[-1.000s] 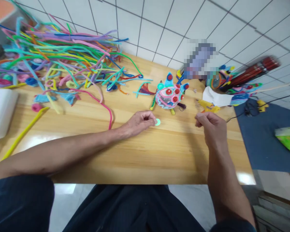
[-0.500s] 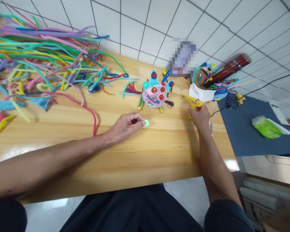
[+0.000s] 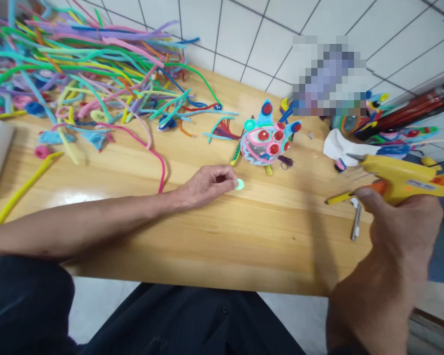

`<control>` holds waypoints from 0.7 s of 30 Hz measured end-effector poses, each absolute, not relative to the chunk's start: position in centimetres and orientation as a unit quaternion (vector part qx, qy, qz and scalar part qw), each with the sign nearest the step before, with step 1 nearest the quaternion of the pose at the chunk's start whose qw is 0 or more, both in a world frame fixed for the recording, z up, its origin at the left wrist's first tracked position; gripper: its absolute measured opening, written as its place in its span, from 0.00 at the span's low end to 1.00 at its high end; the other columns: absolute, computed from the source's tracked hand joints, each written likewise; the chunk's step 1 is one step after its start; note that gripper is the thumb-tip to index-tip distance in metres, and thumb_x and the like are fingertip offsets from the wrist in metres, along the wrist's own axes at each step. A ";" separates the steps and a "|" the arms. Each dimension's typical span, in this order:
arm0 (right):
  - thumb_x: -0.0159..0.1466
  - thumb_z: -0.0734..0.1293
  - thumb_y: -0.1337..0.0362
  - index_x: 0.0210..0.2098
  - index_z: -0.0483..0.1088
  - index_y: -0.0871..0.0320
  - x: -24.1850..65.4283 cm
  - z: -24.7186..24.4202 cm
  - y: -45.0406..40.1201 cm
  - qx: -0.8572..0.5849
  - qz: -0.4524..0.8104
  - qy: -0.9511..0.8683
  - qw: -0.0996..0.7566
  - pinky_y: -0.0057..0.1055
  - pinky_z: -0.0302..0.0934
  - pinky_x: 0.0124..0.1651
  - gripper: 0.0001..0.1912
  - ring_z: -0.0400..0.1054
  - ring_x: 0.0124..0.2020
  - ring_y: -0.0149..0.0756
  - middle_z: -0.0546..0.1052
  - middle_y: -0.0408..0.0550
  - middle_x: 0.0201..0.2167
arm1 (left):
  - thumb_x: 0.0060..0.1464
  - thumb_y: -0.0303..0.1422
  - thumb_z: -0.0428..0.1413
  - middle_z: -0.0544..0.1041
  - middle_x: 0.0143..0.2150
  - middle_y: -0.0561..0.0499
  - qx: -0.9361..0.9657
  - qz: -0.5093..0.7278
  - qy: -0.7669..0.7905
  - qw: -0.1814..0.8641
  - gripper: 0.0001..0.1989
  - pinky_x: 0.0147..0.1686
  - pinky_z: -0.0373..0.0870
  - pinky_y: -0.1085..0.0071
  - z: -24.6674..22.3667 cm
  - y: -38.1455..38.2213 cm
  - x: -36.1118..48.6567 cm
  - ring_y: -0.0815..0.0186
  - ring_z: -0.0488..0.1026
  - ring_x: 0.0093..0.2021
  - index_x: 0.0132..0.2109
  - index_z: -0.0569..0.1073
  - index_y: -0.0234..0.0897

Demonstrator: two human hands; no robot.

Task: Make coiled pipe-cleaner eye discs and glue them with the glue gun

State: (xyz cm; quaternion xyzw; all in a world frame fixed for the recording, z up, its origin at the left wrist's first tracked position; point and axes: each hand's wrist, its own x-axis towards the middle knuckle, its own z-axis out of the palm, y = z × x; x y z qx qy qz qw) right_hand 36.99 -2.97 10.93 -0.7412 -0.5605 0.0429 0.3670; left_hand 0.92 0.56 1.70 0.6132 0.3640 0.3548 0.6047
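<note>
Between thumb and fingers, my left hand pinches a small pale green disc just above the wooden table. My right hand is wrapped round the handle of a yellow glue gun, raised close to the camera at the right, its nozzle pointing left. A colourful pipe-cleaner figure with red round pieces and blue horns stands beyond my left hand, touching neither hand.
Many pipe cleaners are heaped at the back left. A yellow strip lies at the left. A metal cutter, white paper and a dark red cylinder are at the right.
My right hand has lifted the yellow glue gun from over the table towards the camera and to the right. My left hand still pinches the disc. The view has shifted.
</note>
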 end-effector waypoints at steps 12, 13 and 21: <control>0.54 0.73 0.56 0.29 0.75 0.55 28.3 4.6 -1.6 -0.692 0.172 -0.623 0.321 0.36 0.70 0.27 0.09 0.75 0.27 0.44 0.80 0.48 0.26 | 0.62 0.38 0.58 0.67 0.27 0.56 0.632 0.345 0.360 0.594 0.11 0.30 0.59 0.74 1.7 0.5 0.9 0.71 0.62 0.29 0.36 0.75 0.35; 0.54 0.73 0.57 0.28 0.75 0.55 28.5 4.2 -1.6 -0.691 0.179 -0.623 0.321 0.36 0.69 0.26 0.08 0.75 0.26 0.44 0.80 0.48 0.26 | 0.62 0.38 0.58 0.67 0.27 0.56 0.636 0.344 0.359 0.590 0.11 0.30 0.59 0.74 1.7 0.4 0.9 0.71 0.62 0.29 0.36 0.75 0.34; 0.57 0.71 0.63 0.31 0.78 0.54 29.0 2.4 -1.9 -0.663 0.207 -0.656 0.296 0.40 0.72 0.37 0.03 0.78 0.32 0.46 0.83 0.46 0.30 | 0.63 0.36 0.57 0.67 0.27 0.56 0.675 0.328 0.354 0.558 0.10 0.30 0.60 0.74 1.8 0.5 1.0 0.71 0.62 0.28 0.36 0.75 0.35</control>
